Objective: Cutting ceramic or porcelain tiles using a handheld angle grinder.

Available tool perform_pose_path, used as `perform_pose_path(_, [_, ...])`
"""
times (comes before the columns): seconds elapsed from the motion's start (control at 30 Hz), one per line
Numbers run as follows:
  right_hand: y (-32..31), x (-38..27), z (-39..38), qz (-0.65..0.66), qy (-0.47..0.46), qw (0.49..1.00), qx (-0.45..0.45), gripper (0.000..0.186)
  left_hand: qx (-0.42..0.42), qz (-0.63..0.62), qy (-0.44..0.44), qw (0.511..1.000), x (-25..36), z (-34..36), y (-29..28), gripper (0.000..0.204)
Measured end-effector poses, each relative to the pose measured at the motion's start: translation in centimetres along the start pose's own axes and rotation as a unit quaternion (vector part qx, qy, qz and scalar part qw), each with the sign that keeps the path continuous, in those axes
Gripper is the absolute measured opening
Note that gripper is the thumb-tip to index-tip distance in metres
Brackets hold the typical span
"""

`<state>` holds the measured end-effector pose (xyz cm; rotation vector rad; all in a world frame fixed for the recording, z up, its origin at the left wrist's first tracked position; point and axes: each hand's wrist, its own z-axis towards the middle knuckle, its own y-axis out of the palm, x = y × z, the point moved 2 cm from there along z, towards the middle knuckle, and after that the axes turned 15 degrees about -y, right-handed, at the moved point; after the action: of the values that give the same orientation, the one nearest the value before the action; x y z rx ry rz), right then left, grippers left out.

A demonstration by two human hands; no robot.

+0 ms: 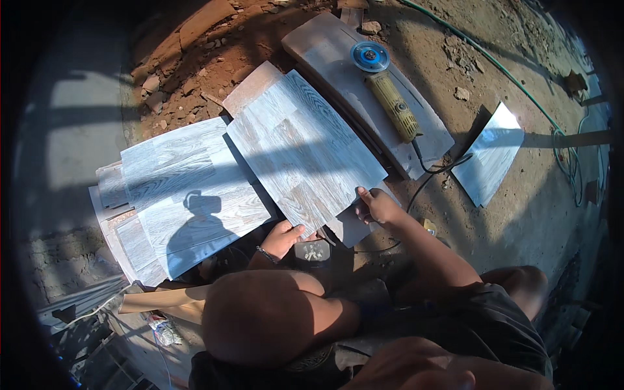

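Observation:
A grey wood-patterned tile [302, 146] is tilted at the centre, held by both hands. My left hand [284, 242] grips its lower left corner, thumb on top. My right hand [374, 207] is closed on its right corner, fingers partly hidden below. A stack of similar tiles [166, 168] lies to the left, with a shadow across it. Under the held tile a pinkish board [250, 83] shows at its far end. Below my hands sits a small dark object [313, 252], its kind unclear.
An angle grinder [393, 104] with a blue disc lies on a long slab [318, 45], its black cord trailing down. A loose tile [489, 156] and green hose [481, 49] are at the right. Reddish rubble [172, 84] lies beyond the stack. My bent knee [260, 312] is low in view.

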<state>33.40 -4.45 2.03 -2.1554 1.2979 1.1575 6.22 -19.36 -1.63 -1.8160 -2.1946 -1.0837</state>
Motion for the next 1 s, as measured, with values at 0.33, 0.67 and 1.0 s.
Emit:
perform_pose_path(0.33, [-8.7,-11.3,4.1,-0.625,-0.317,0.541,0.466,0.063,0.056,0.105,-0.081,0.990,-0.3,1.9,0.1,0.039])
perform_pose_path(0.67, [-10.8,-11.0,10.1,-0.544,-0.169,0.748,0.339,0.060,0.192,0.432,0.025,0.881,13.4,-0.3,0.8,0.040])
perform_pose_path(1.0, [-14.3,-15.9,10.7,-0.401,-0.100,0.880,0.232,0.068,0.099,0.492,0.144,0.853,18.7,11.5,10.9,0.045])
